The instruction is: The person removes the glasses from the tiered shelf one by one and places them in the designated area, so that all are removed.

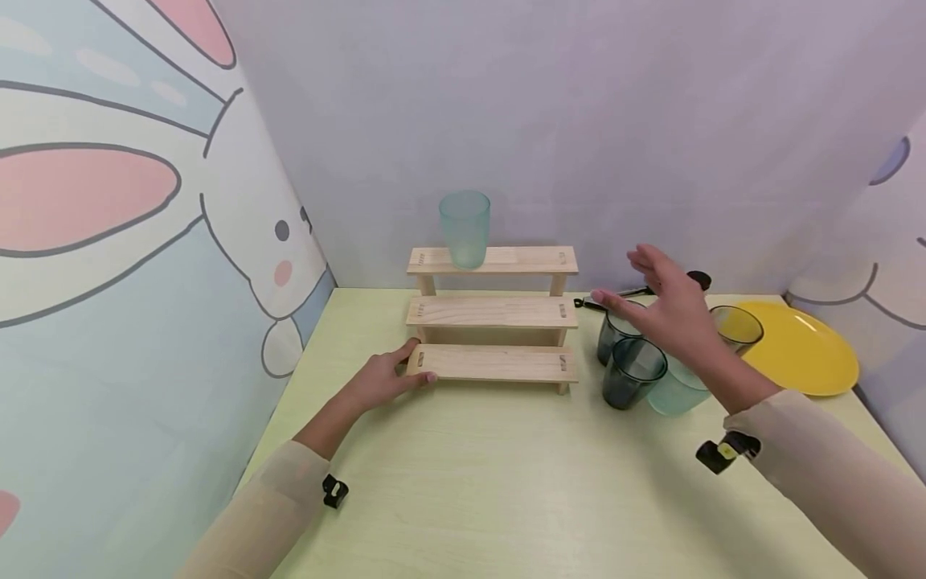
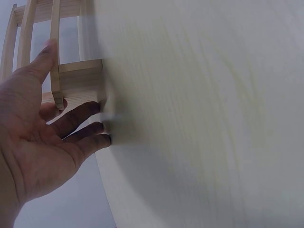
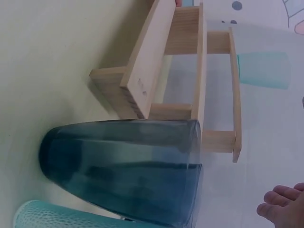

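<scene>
A three-step wooden shelf (image 1: 499, 312) stands against the back wall. My left hand (image 1: 379, 379) pinches the left end of its lowest step, thumb on top; in the left wrist view the index finger curls at the board's end and the other fingers reach the table. On the top step stands a pale teal cup (image 1: 466, 229). My right hand (image 1: 669, 314) hovers with fingers extended and nothing in it, above a dark grey cup (image 1: 633, 371) and a second dark grey cup (image 1: 608, 342). Another teal cup (image 1: 674, 390) is partly hidden under the right forearm.
A yellow cup (image 1: 739, 326) stands by a yellow plate (image 1: 810, 350) at the right of the table (image 1: 463, 482). Behind the cups lies a black-handled utensil (image 1: 637, 291), partly covered by the right hand. Walls with rabbit drawings close in the left and right sides.
</scene>
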Available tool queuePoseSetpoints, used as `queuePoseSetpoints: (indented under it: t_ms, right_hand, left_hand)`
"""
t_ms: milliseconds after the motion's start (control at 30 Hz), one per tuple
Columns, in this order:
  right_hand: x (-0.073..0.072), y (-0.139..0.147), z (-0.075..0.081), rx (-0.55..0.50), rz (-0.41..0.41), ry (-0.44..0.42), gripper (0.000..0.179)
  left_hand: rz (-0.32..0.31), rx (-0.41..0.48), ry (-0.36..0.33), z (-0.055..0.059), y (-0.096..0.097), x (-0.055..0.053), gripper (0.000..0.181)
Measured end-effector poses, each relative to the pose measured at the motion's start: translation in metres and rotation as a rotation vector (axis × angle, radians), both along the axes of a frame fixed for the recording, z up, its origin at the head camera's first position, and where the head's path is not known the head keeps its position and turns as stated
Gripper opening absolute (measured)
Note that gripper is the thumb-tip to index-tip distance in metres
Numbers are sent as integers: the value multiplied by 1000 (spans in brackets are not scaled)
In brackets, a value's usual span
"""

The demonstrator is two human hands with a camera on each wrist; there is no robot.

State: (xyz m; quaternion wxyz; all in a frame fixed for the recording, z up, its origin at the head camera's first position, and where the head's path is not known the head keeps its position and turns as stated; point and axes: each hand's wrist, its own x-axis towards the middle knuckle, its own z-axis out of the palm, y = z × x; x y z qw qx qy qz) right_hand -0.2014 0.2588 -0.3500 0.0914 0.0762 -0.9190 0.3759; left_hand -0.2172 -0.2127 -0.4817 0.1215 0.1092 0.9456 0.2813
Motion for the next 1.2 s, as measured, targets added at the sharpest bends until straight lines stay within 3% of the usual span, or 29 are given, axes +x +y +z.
queuePoseSetpoints:
  t_ms: [433, 1200]
  right_hand:
    - [-24, -31, 7, -50, 81, 14, 112]
    - [-51, -87, 17, -38, 128, 8, 116]
  left_hand:
    - [-11, 7, 2, 2, 0, -1, 103]
    - [-15, 21, 1, -3, -1, -1, 104]
